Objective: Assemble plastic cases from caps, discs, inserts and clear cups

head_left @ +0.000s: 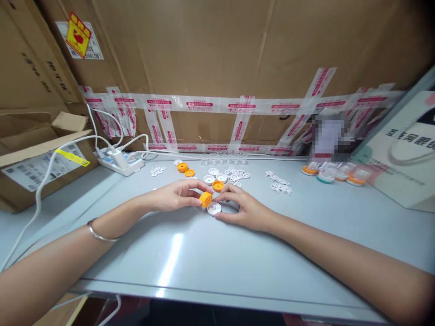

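Observation:
My left hand (180,195) pinches an orange round cap-like part (205,199) between thumb and fingers, tilted so its patterned face shows. Just below and right of it, a white round part (214,208) lies on the table, with the fingers of my right hand (239,204) closed around its right edge. Behind the hands sit an orange ring-shaped part (218,185) and several white round cups (209,179). Small white cut-out pieces (237,174) are heaped to the right of the cups.
A row of clear round pieces (224,159) stands along the cardboard wall (210,59). More orange parts (182,167) and a white power strip (124,165) are at the left. Several capped containers (325,175) and a printed bag (404,154) stand at the right.

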The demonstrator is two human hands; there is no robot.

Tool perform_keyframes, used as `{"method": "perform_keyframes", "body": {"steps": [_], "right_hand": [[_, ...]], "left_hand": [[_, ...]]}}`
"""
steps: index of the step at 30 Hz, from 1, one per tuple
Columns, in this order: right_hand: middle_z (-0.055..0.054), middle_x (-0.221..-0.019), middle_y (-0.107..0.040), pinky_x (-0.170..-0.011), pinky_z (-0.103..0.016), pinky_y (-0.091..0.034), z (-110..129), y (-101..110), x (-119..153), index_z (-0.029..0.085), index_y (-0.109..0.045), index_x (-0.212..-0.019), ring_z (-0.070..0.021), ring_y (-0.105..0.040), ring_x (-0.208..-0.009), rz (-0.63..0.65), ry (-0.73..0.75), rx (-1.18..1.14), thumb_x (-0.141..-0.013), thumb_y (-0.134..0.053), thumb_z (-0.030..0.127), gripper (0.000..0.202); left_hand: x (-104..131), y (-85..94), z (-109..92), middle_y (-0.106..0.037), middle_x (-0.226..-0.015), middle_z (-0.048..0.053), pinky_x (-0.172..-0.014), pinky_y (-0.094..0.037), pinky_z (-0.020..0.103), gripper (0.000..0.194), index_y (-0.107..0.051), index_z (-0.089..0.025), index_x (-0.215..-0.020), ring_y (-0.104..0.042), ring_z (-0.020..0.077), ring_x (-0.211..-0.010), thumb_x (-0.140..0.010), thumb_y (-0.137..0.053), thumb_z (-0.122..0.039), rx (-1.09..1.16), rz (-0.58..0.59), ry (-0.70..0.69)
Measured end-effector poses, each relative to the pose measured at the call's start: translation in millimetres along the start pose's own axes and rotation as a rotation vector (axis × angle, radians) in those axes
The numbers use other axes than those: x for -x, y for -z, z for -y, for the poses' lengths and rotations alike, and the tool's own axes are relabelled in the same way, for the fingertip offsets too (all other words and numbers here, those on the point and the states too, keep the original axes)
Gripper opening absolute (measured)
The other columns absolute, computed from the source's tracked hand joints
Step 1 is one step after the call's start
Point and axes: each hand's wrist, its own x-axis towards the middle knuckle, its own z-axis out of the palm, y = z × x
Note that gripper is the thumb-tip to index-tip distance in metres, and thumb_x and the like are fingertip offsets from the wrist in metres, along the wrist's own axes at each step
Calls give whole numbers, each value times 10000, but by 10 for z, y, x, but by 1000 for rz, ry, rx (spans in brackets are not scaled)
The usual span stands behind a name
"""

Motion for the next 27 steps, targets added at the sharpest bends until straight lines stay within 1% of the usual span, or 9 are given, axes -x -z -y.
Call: {"method": "perform_keyframes", "body": {"steps": [2, 4, 8, 12, 15, 22, 27], "right_hand": [[-47, -935, -514, -867, -328, -430, -16, -11, -5, 223, -652, -1003, -164, -526, -899, -4, 5, -9, -766, -644, 293, 247], [-52, -939, -518, -872, -333, -425, -31, -20, -7, 217, -658, -1000, -167, -527, -904, -5, 8, -18, -766, -644, 301, 249], [-59, -940, -521, -871, -342, -420, -45, -26, -6, 209, -667, -996, -175, -527, -905, -16, 21, -26, -760, -647, 301, 255], [-57, -925, -520, -860, -346, -423, -39, -23, -6, 216, -675, -993, -175, -527, -888, -17, 16, -23, -763, -645, 311, 251], [-58, -923, -519, -853, -344, -425, -32, -24, -10, 214, -679, -993, -175, -528, -882, -17, 11, -21, -762, -647, 320, 256], [-61, -915, -529, -841, -335, -430, -22, -32, 0, 196, -685, -956, -174, -538, -877, -25, 24, -19, -751, -662, 325, 243], [-59, -914, -546, -838, -329, -433, -37, -43, 0, 190, -678, -928, -172, -545, -878, -48, 64, -18, -736, -684, 334, 240]], "left_hand": [[-11, -8, 16, -577, -1016, 50, -851, -452, 288, 291, -530, -191, -1129, -567, 127, -898, -846, -554, -255, 3, 0, -4], [-17, -20, 23, -583, -1035, 53, -864, -443, 287, 292, -536, -188, -1127, -563, 132, -920, -844, -556, -255, -26, -11, 5], [-23, -47, 16, -613, -1043, 65, -872, -442, 307, 345, -504, -186, -1182, -579, 151, -935, -843, -543, -239, -135, -47, 40], [-24, -52, -11, -640, -1002, 52, -841, -447, 278, 250, -577, -168, -1073, -589, 152, -909, -840, -536, -249, -326, -98, 32], [-24, -49, -32, -652, -997, 35, -825, -446, 250, 232, -605, -175, -1039, -590, 146, -906, -844, -527, -272, -409, -107, 46], [-35, -61, -25, -673, -995, 21, -809, -453, 224, 255, -626, -186, -1032, -606, 142, -904, -856, -510, -330, -481, -128, 42], [-37, -140, -66, -685, -974, 22, -797, -452, 221, 230, -633, -180, -1025, -616, 137, -880, -846, -531, -283, -538, -161, 7]]}}
